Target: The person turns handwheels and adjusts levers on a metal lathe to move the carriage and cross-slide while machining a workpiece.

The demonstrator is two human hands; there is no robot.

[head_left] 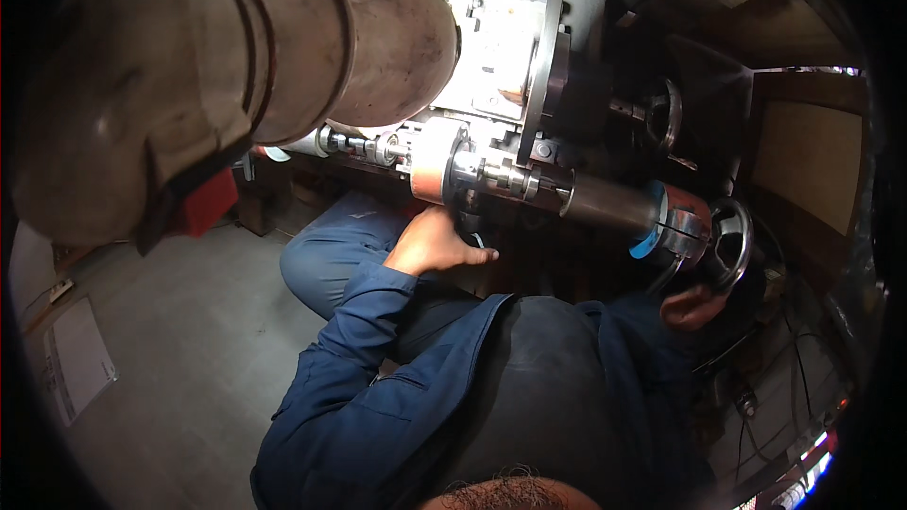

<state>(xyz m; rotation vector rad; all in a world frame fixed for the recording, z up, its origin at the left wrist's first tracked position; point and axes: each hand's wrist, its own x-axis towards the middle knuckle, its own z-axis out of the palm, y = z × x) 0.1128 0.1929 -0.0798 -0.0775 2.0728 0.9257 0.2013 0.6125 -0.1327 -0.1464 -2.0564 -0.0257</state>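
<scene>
My left hand (436,246) is just below an orange-faced ring collar (431,176) on the machine, with its thumb stretched to the right. Its other fingers are partly hidden beside the collar, and nothing shows in the hand. A shiny shaft with several lobes, like a camshaft (510,178), runs crosswise through the collar. To its right, the shaft meets a thick dark metal cylinder (612,205). My right hand (693,309), in shade, is closed at the lower rim of a metal handwheel (746,246); its fingers are hard to make out.
A large brown machine housing (293,38) juts in from the upper left, with a red part (208,203) beneath. Behind the shaft stands a round plate (545,66) seen edge-on. Another handwheel (673,118) sits farther back. A white sheet (80,359) lies on the floor at left.
</scene>
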